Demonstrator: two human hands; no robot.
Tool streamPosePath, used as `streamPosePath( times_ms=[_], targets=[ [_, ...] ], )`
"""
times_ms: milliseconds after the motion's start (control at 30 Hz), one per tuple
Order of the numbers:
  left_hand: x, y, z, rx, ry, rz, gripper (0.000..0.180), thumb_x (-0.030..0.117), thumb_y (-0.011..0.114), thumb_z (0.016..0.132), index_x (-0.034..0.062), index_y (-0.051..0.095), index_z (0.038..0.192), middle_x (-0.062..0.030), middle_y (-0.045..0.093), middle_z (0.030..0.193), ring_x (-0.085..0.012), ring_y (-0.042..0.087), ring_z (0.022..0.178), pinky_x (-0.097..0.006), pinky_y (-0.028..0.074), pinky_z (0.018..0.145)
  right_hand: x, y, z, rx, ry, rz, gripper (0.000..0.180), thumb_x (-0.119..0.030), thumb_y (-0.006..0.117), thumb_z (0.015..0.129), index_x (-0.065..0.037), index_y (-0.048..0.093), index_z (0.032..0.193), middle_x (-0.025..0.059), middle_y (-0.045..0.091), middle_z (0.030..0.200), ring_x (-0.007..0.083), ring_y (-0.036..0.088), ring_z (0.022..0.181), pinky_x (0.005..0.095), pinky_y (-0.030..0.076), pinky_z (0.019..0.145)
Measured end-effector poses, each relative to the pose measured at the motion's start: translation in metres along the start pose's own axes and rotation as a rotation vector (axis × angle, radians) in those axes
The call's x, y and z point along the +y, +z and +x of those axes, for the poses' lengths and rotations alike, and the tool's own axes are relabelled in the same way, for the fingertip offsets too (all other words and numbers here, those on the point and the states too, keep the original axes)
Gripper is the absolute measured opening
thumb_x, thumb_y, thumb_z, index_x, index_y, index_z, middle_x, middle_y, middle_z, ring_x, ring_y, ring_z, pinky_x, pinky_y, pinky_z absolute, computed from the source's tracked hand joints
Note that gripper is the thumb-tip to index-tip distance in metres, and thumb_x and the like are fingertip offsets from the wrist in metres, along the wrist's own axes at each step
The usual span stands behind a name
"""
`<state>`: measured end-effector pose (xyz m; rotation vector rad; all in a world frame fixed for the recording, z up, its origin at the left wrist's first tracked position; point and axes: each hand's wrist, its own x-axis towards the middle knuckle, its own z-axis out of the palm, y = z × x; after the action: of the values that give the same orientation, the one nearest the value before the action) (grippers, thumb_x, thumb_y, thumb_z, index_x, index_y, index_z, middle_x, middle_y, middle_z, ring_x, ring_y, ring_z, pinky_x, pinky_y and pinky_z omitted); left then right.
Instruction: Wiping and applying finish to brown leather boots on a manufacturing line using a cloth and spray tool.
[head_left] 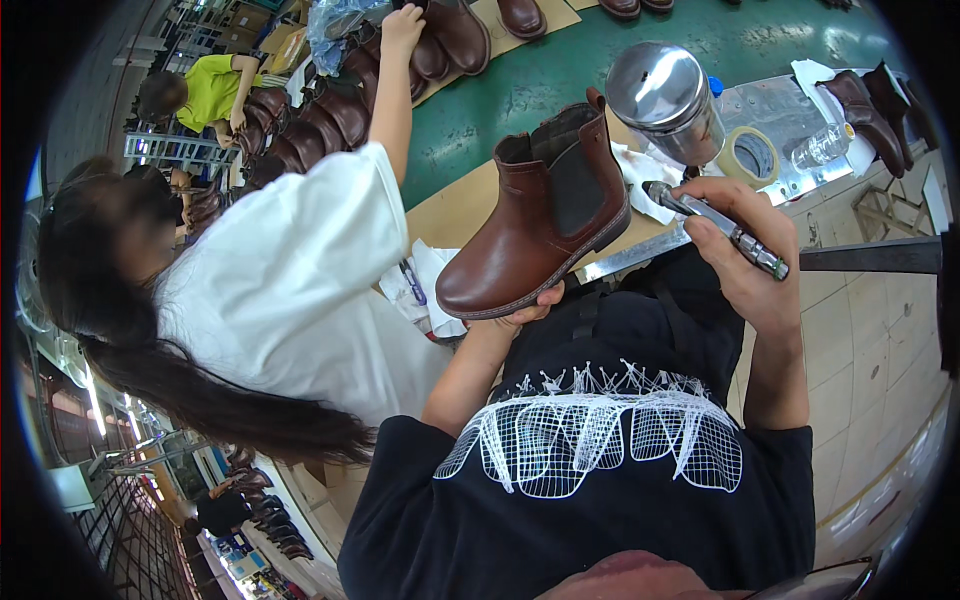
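A brown leather ankle boot (520,240) with dark elastic side panels is held upright in front of me, its toe pointing left and toward me. My left hand (528,312) grips it from underneath, fingers curled around the sole edge; part of that hand is hidden by the boot. To the boot's right, my right hand (745,250) pinches a silver pen-like tool (735,232) with a dark tip. That tip points left toward the boot's heel side and looks apart from it. White paper or cloth (645,185) lies behind the tip.
On the green table (450,130) stand a metal canister (665,95), a tape roll (750,158) and a clear plastic bottle (822,148). More brown boots (868,115) stand at right and back left. A co-worker in a white shirt (290,280) is close on my left, reaching toward boots.
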<state>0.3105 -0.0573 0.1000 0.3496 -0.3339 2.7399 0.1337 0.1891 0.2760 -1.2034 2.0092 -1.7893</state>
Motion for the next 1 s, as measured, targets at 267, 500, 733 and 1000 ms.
streamPosePath(
  times_ms=[267,500,733,1000],
  targets=[
    [-0.003,0.003,0.003,0.004,0.083,0.033,0.066,0.05,0.049,0.096,0.0149,0.036,0.15,-0.0234,0.039,0.149,-0.0492,0.056,0.09,-0.044,0.057,0.047,0.002,0.0,0.01,0.047,-0.024,0.079,0.019,-0.005,0.071,0.087,0.005,0.066,0.103,0.008,0.07,0.089,0.0103,0.066,0.082,0.0226,0.048,0.07],
    [0.002,-0.001,-0.002,0.03,0.039,0.008,0.068,0.054,0.048,0.096,0.0132,0.037,0.148,-0.0239,0.043,0.144,-0.0494,0.054,0.094,-0.048,0.057,0.05,0.03,0.004,0.018,0.138,0.045,0.059,0.02,-0.007,0.069,0.091,0.004,0.066,0.108,0.0036,0.068,0.09,0.0051,0.057,0.079,0.0204,0.045,0.068],
    [0.004,0.01,0.007,0.164,0.248,0.192,0.066,0.052,0.051,0.096,0.0063,0.04,0.142,-0.0258,0.049,0.133,-0.0501,0.053,0.102,-0.052,0.059,0.06,0.007,0.004,0.011,0.02,-0.017,0.083,0.02,-0.004,0.07,0.089,0.005,0.066,0.106,0.0052,0.067,0.089,0.0072,0.059,0.081,0.0215,0.046,0.071],
    [0.003,0.011,0.009,0.266,0.241,0.034,0.062,0.051,0.053,0.095,0.0055,0.046,0.136,-0.0243,0.05,0.125,-0.0496,0.051,0.104,-0.056,0.062,0.069,-0.001,0.01,0.01,-0.094,-0.045,0.043,0.021,-0.01,0.075,0.085,0.002,0.068,0.101,0.0075,0.07,0.083,0.0114,0.065,0.077,0.0235,0.046,0.067]
  ],
)
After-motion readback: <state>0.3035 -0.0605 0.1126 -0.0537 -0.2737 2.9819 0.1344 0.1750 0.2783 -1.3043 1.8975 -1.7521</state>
